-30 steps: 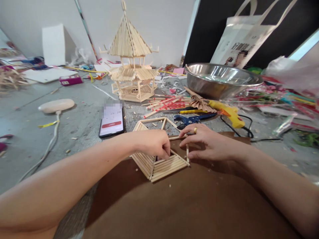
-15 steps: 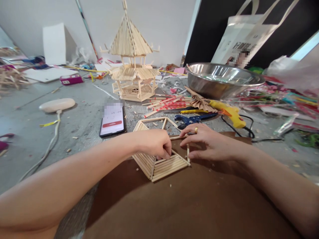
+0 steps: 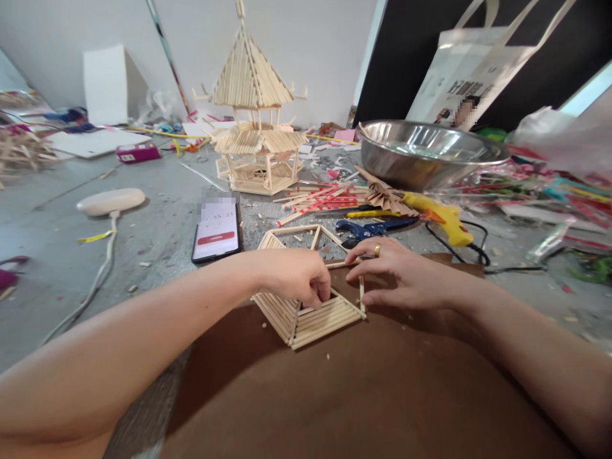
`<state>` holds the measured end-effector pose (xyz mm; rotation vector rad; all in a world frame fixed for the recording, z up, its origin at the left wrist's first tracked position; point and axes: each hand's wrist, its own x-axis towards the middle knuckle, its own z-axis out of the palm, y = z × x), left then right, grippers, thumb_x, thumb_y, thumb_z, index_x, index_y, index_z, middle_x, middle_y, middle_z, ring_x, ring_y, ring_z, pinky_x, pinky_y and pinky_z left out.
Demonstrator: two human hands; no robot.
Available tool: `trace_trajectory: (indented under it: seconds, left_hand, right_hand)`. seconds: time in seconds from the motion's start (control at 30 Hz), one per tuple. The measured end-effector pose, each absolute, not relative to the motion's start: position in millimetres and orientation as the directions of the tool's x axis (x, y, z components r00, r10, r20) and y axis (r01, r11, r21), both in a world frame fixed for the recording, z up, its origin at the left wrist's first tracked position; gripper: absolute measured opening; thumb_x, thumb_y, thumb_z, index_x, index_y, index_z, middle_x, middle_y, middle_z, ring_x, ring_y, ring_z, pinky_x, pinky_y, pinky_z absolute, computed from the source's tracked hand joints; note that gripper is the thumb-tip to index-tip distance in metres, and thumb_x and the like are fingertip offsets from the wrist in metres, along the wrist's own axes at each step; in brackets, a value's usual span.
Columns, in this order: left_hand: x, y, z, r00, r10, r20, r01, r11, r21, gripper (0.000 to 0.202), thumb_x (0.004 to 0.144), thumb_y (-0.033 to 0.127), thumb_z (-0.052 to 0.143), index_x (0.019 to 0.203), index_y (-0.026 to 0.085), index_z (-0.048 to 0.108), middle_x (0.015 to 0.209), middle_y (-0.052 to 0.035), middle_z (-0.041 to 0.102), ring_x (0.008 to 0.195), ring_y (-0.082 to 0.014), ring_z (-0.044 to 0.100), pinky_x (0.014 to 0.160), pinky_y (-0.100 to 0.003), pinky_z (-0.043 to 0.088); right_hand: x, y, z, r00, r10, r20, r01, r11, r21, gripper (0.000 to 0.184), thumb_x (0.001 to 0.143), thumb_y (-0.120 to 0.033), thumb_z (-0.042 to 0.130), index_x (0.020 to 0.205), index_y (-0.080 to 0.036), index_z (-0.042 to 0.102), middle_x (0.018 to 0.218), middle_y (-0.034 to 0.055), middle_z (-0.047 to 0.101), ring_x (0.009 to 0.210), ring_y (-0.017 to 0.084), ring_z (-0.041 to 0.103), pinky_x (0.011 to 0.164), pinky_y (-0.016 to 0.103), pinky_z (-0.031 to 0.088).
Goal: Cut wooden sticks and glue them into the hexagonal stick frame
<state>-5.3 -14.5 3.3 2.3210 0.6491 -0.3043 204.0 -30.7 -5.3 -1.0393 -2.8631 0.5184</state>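
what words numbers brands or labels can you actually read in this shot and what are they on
"55:21": on the phone; whatever stands before it is blurred out.
Red button on the phone's screen: pale marks, too small to read.
Bag: large dark lettering, too distorted and blurred to read; smaller marks too.
Purple box: marks on a pale label, too small to read.

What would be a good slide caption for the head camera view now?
Left hand and right hand at a partly slatted stick frame, a stick pagoda standing beyond.
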Motion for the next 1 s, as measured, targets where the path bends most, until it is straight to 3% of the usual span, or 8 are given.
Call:
trace_trajectory:
  seconds: [0.8, 1.0]
  left_hand:
    - [-4.7, -14.2, 2.9, 0.836, 0.378, -0.398, 0.548, -0.623, 0.559, 0.019, 0.065, 0.023, 0.052, 0.079, 0.014, 0.062, 0.073, -0.0018, 0.064, 0.06, -0.0079, 0.052, 0.054, -0.016, 0.036]
    - [-4.7, -14.2, 1.2, 0.83, 0.385, -0.404, 0.558, -0.572, 0.601, 0.025, 0.066, 0.024, 0.051, 0.087, 0.014, 0.059, 0.073, -0.0021, 0.064, 0.057, -0.0075, 0.052, 0.053, -0.016, 0.036]
  right_hand:
    - [205.2, -31.1, -4.1, -0.783, 0.62, -0.059, 0.605, 0.734, -0.308, 0.036, 0.068, -0.048, 0.048, 0.094, -0.026, 0.059, 0.108, 0.0063, 0.045, 0.104, 0.022, 0.036, 0.086, 0.04, 0.026]
    - [201.0, -34.2, 0.7, -0.797, 0.596, -0.101, 0.59, 0.731, -0.343, 0.038, 0.065, -0.05, 0.051, 0.094, -0.028, 0.06, 0.108, 0.0056, 0.045, 0.105, 0.022, 0.034, 0.087, 0.04, 0.025]
